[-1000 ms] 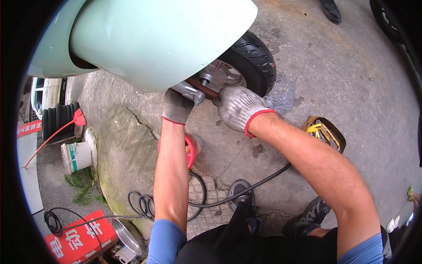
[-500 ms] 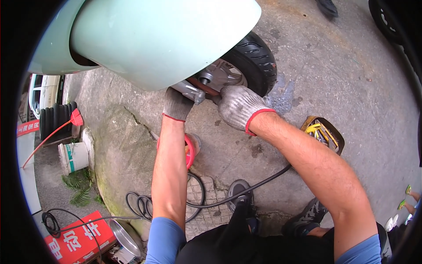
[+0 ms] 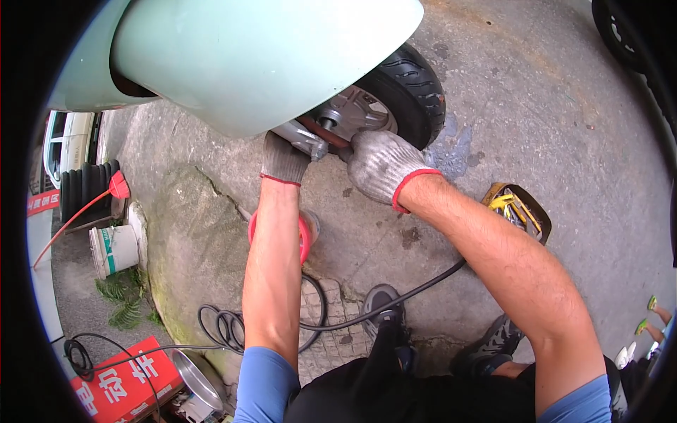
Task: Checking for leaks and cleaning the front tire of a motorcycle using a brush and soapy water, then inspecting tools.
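Note:
A pale green scooter body panel (image 3: 261, 63) overhangs a black-tyred wheel (image 3: 416, 92) with a grey metal hub. My right hand (image 3: 384, 166), in a grey knit glove with a red cuff, is closed at the near end of a reddish-brown bar (image 3: 323, 132) that lies across the wheel's side. Its fingertips are turned away from view. My left hand (image 3: 284, 161), gloved alike, is beside a silver metal arm (image 3: 302, 139) at the panel's lower edge. The left fingers are hidden behind that arm and the panel.
An open case with yellow-handled tools (image 3: 518, 211) lies right of my forearm. A red round basin (image 3: 302, 236) is partly behind my left forearm. A black hose (image 3: 423, 287) crosses near my shoes. At left are a white bucket (image 3: 116, 250), a red broom (image 3: 118, 185) and stacked tyres (image 3: 81, 192).
The view has shifted slightly, and a shoe at the top has left it. The hub's spokes appear turned a little. Both hands stay at nearly the same places by the wheel.

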A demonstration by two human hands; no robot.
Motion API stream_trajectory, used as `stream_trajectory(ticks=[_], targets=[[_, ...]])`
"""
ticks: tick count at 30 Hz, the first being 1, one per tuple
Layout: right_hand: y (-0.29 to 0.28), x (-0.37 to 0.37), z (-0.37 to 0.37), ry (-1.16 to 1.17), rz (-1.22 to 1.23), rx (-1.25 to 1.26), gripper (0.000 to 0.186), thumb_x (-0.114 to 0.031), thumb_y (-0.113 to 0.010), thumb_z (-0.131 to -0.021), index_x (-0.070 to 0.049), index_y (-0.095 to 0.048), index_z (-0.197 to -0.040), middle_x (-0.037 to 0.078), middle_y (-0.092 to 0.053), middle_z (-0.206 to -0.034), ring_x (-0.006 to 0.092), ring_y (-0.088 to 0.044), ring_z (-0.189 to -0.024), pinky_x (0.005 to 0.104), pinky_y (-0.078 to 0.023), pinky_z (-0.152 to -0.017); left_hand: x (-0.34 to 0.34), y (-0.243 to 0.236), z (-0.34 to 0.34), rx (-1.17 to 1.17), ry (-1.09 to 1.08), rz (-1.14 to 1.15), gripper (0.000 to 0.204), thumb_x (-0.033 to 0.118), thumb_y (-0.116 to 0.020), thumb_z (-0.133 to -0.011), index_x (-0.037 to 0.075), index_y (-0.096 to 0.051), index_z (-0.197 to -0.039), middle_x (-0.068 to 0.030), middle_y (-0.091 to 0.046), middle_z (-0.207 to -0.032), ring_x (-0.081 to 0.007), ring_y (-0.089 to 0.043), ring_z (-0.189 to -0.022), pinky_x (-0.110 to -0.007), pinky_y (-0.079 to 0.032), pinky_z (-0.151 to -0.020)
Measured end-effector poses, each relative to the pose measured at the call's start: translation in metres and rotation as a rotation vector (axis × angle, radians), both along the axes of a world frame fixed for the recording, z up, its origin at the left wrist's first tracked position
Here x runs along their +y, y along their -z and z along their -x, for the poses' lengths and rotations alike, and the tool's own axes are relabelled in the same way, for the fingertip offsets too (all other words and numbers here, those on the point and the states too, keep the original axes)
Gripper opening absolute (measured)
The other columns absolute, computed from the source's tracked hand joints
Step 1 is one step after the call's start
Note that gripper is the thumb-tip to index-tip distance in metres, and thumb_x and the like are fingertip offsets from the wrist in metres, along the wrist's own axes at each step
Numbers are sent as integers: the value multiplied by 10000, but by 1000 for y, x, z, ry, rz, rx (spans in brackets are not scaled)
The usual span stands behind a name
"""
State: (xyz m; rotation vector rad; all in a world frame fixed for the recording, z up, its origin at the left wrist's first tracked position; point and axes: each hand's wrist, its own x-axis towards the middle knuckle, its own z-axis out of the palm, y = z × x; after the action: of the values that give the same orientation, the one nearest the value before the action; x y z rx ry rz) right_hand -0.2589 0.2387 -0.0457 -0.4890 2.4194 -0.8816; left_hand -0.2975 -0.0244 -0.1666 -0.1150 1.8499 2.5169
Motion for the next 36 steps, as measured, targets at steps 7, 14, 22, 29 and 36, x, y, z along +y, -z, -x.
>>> stream_trajectory(ticks=[7, 14, 22, 29, 36], targets=[[-1, 0, 2, 4, -6, 15, 307, -190, -539, -893, -5, -750, -1017, 261, -713, -1048, 381, -700, -1029, 463, -570, -875, 28, -28, -4, -119, -186, -300, 322, 325, -437, -1065, 80, -529, -1253, -78, -593, -1135, -225, -584, -1032, -406, -505, -927], [2, 3, 3, -23, -3, 81, 393, -307, -495, -993, 23, -703, -945, 279, -688, -964, 419, -670, -977, 485, -530, -870, 32, -36, -4, -180, -203, -249, 457, 317, -356, -1090, 59, -386, -1466, -108, -472, -1416, -239, -465, -1285, -405, -364, -1136], [9, 4, 2, 47, 24, 105, 359, -278, -518, -964, 30, -703, -944, 283, -687, -948, 421, -674, -961, 488, -534, -862, 37, -40, -3, -139, -222, -368, 345, 352, -442, -1065, 74, -535, -1247, -84, -596, -1157, -236, -592, -1032, -423, -507, -933], [6, 6, 4, 50, 34, 94, 355, -277, -528, -958, 32, -703, -950, 290, -685, -953, 420, -675, -967, 489, -534, -868, 40, -41, 0, -130, -207, -353, 368, 367, -444, -1063, 71, -528, -1266, -90, -589, -1186, -242, -584, -1071, -426, -498, -960], [12, 5, 1, 29, 54, 176, 331, -245, -525, -958, 36, -694, -909, 282, -684, -919, 415, -680, -933, 481, -544, -840, 38, -40, 2, -100, -177, -323, 384, 376, -443, -1062, 69, -524, -1278, -93, -584, -1204, -245, -577, -1097, -427, -490, -978]])
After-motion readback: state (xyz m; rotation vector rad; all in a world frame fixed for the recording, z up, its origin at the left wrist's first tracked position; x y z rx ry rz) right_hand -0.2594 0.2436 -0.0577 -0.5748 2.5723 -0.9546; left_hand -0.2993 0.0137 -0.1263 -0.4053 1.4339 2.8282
